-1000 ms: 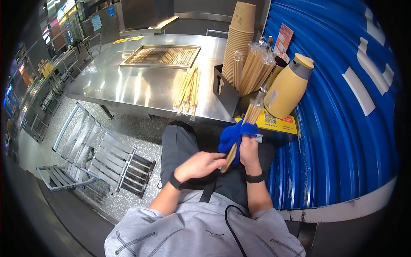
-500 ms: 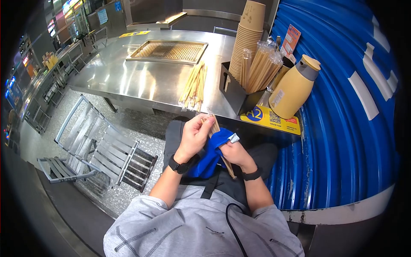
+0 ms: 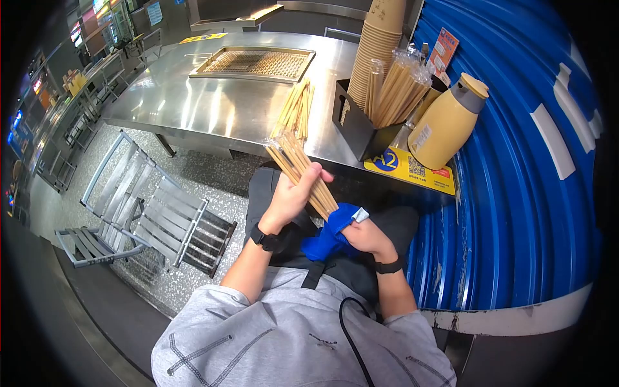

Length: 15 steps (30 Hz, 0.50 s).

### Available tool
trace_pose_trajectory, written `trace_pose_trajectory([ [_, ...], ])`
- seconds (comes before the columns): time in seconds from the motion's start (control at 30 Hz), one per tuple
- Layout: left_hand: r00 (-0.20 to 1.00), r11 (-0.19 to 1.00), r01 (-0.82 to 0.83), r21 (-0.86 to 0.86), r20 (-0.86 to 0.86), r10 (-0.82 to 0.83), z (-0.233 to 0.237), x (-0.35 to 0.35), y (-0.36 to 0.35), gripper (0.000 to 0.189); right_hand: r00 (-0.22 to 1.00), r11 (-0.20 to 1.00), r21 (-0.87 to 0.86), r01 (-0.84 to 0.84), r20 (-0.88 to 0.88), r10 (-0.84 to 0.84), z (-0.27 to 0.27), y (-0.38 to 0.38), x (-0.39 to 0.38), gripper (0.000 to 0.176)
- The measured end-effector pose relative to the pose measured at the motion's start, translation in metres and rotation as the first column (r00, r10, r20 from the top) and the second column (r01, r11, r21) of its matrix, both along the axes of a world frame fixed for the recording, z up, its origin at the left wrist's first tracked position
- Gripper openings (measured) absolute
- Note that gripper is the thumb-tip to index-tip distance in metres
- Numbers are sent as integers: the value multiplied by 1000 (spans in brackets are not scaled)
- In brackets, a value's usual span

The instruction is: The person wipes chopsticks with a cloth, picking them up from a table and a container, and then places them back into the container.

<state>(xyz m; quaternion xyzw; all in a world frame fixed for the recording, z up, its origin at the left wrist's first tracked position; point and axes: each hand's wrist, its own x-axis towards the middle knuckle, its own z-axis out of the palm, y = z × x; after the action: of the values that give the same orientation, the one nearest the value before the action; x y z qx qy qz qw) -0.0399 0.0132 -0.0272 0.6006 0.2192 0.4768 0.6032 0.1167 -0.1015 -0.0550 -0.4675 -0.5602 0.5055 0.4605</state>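
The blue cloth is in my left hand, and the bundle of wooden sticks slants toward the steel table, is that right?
Not quite: the head view shows the blue cloth in your right hand, not your left hand. The rest holds: the bundle of wooden sticks slants toward the steel table.

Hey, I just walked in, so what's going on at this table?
A seated person is handling chopsticks. The left hand grips a bundle of chopsticks, and the right hand holds a blue cloth at the bundle's near end. More chopsticks lie on the metal table, and others stand in a black caddy beside a yellow jug.
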Motion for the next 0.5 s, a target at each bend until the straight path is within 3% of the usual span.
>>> trace_pose_trajectory([
  [0.33,989,990,-138,-35,-55,136,-3,-24,8,36,998,998,-22,-55,24,56,-20,-15,18,13],
  [0.43,966,961,-256,-102,19,259,-3,-25,14,36,998,999,-32,35,-47,-37,-36,-21,33,20],
  [0.5,940,941,-335,-41,57,337,-2,-22,16,37,972,974,17,224,-73,-222,-34,-23,40,21],
])
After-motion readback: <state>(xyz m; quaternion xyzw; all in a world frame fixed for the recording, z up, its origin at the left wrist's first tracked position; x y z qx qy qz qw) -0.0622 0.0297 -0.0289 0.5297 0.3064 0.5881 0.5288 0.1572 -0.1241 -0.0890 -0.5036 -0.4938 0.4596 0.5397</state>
